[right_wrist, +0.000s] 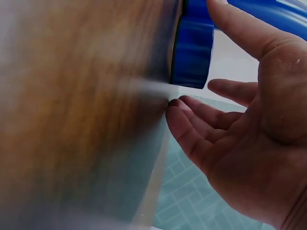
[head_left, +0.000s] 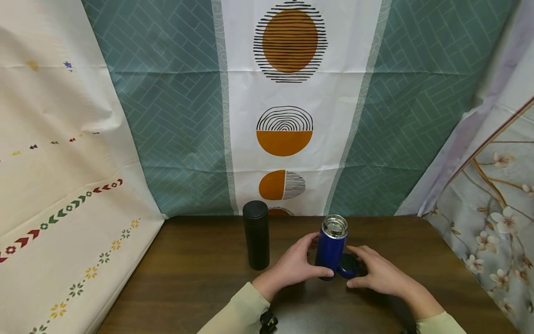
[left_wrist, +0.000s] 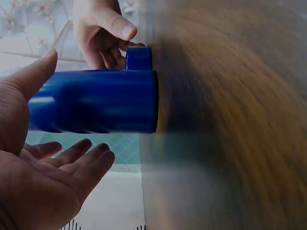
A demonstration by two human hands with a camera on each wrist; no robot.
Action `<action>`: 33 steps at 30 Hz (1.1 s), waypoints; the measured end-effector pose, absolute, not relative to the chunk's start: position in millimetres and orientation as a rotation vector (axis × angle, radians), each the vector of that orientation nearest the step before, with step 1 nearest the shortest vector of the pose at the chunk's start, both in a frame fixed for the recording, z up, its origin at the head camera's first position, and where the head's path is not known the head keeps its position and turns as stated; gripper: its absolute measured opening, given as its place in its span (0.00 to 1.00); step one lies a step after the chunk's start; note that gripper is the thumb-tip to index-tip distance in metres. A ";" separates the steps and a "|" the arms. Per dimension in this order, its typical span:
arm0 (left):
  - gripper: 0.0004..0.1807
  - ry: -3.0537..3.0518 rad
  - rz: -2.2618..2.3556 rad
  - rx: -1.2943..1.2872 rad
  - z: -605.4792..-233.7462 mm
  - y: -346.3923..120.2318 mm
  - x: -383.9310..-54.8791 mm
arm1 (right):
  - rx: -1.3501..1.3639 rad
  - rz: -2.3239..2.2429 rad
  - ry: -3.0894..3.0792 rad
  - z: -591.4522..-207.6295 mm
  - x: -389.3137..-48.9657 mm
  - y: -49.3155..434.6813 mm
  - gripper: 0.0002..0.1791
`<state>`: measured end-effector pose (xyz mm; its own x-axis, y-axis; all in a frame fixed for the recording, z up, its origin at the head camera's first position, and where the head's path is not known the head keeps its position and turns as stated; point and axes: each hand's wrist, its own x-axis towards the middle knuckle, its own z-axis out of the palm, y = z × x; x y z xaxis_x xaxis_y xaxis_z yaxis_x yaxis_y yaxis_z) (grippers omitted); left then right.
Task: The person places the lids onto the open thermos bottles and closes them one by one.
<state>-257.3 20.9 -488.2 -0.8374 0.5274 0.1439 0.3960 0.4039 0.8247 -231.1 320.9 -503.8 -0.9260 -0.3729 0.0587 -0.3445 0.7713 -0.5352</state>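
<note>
Blue bottle (head_left: 331, 253): stands up on the brown table (head_left: 187, 273), its shiny mouth open.
Left hand (head_left: 295, 265): at the left of the blue bottle, fingers loose and spread by it; I can't tell if the thumb touches.
Blue lid (head_left: 348, 266): on the table, just right of the blue bottle.
Right hand (head_left: 378, 273): right of the blue bottle, loose fingers spread around the lid.
Black bottle (head_left: 257, 236): stands left of the blue bottle.
</note>
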 end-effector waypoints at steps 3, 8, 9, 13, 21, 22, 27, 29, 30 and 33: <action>0.56 2.513 1.417 0.822 -490.4 24.1 -261.4 | -0.580 -0.861 2.893 -502.9 -235.4 318.4 0.58; 0.55 2.489 1.437 0.800 -494.0 29.6 -264.7 | -0.595 -0.825 2.908 -502.3 -241.8 313.6 0.59; 0.54 2.480 1.446 0.798 -494.2 30.7 -264.9 | -0.598 -0.818 2.913 -502.0 -243.0 312.6 0.59; 0.53 2.457 1.468 0.806 -495.1 34.5 -265.3 | -0.593 -0.780 2.917 -500.9 -246.3 309.9 0.58; 0.50 2.445 1.489 0.796 -497.0 40.5 -264.4 | -0.562 -0.752 2.898 -501.7 -250.5 305.5 0.55; 0.50 2.444 1.493 0.794 -497.2 40.9 -264.1 | -0.563 -0.753 2.898 -501.7 -250.7 305.0 0.54; 0.49 2.448 1.505 0.785 -499.1 42.9 -263.8 | -0.568 -0.752 2.904 -502.7 -250.9 303.8 0.51; 0.49 2.452 1.513 0.787 -499.8 43.7 -264.2 | -0.570 -0.747 2.907 -503.3 -251.3 304.0 0.50; 0.49 2.457 1.515 0.786 -500.1 44.0 -264.3 | -0.570 -0.752 2.904 -503.6 -251.5 304.1 0.49; 0.48 2.473 1.522 0.781 -500.7 45.0 -264.4 | -0.600 -0.740 2.907 -504.1 -252.5 304.8 0.47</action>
